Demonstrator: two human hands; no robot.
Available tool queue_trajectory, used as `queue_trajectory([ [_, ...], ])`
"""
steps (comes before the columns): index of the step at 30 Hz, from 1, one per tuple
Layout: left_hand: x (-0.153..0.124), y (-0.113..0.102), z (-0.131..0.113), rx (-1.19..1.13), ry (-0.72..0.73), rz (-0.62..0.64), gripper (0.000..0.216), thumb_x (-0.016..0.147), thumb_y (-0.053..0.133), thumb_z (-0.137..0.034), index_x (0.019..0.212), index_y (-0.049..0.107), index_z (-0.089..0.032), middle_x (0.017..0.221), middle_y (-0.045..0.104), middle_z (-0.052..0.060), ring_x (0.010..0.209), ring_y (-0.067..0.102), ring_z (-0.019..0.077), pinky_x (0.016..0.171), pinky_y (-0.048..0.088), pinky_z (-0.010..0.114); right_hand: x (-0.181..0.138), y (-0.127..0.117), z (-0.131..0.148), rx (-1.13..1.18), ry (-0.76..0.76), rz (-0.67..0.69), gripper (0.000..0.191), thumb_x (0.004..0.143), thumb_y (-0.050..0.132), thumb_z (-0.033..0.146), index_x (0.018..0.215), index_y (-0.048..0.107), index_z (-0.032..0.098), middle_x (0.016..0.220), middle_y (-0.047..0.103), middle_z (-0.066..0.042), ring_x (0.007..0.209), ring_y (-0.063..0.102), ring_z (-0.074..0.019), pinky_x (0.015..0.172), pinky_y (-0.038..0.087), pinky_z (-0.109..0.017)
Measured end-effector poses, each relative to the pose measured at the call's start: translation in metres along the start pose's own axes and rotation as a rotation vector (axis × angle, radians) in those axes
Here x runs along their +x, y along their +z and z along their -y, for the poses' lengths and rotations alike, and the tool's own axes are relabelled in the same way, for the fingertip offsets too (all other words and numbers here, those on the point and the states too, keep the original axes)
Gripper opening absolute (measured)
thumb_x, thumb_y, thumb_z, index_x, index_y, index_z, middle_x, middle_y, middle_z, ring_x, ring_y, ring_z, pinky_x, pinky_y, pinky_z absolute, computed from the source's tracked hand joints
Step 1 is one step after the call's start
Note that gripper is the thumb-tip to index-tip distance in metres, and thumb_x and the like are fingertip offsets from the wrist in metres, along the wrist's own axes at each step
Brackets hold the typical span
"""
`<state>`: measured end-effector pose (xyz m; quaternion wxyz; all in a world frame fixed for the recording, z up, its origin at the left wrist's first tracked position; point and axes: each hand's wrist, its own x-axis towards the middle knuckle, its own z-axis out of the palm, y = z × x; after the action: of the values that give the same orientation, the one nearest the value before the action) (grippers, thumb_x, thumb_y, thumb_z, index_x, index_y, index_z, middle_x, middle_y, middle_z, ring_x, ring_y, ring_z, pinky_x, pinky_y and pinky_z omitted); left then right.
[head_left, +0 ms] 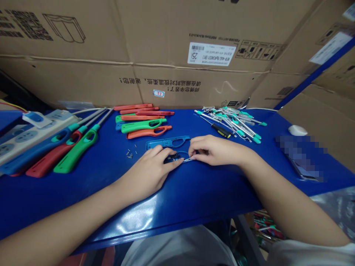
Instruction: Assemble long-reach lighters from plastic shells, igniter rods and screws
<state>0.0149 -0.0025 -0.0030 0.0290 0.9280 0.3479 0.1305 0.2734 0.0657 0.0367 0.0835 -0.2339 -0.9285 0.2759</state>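
Observation:
My left hand (151, 168) lies on the blue table (194, 192), its fingers pressed down on a small dark part with a blue handle shell (177, 157) under them. My right hand (212, 149) is curled beside it, pinching the same part at its right end. A loose blue handle half (168, 142) lies just behind both hands. Several tiny screws (130, 153) are scattered left of my left hand.
Three finished long lighters, blue, red and green (74, 151), lie at the left beside a white power strip (24, 135). Stacked orange and green handle shells (144, 123) sit at the back. A pile of metal tubes with teal tips (235, 120) and a screwdriver (220, 130) lie at the right. Cardboard boxes (166, 55) wall off the back.

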Motion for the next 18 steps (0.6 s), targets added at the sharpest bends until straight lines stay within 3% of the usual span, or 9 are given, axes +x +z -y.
queue_trajectory([
  [5,-0.0002,-0.0004,-0.0001,-0.015,0.001,-0.004,0.045,0.103,0.043,-0.017,0.143,0.059,-0.028,0.130,0.059,0.014,0.110,0.052,0.0292,0.092,0.052,0.048,-0.0013,-0.0008,0.0011,-0.004,-0.005,0.023,0.017,0.089,0.057,0.005,0.094,0.067,0.017,0.093,0.066,-0.004,0.082,0.059,-0.0145,0.073,0.044,-0.026],
  [13,0.0002,-0.0005,-0.0004,-0.024,-0.001,-0.011,0.045,0.102,0.044,-0.015,0.142,0.060,-0.027,0.131,0.060,0.014,0.111,0.054,0.0291,0.093,0.052,0.048,-0.0013,0.0005,0.0035,-0.033,0.080,0.046,0.002,0.092,0.064,0.015,0.092,0.065,0.017,0.097,0.063,-0.005,0.079,0.057,-0.0146,0.070,0.041,-0.025],
  [18,-0.0002,-0.0012,-0.0004,-0.006,0.005,0.002,0.044,0.103,0.043,-0.016,0.142,0.060,-0.027,0.131,0.059,0.014,0.111,0.053,0.0292,0.093,0.052,0.048,-0.0006,0.0028,0.0072,-0.112,0.129,0.075,0.007,0.094,0.064,0.023,0.098,0.062,0.017,0.100,0.064,-0.006,0.081,0.057,-0.0168,0.070,0.040,-0.027],
])
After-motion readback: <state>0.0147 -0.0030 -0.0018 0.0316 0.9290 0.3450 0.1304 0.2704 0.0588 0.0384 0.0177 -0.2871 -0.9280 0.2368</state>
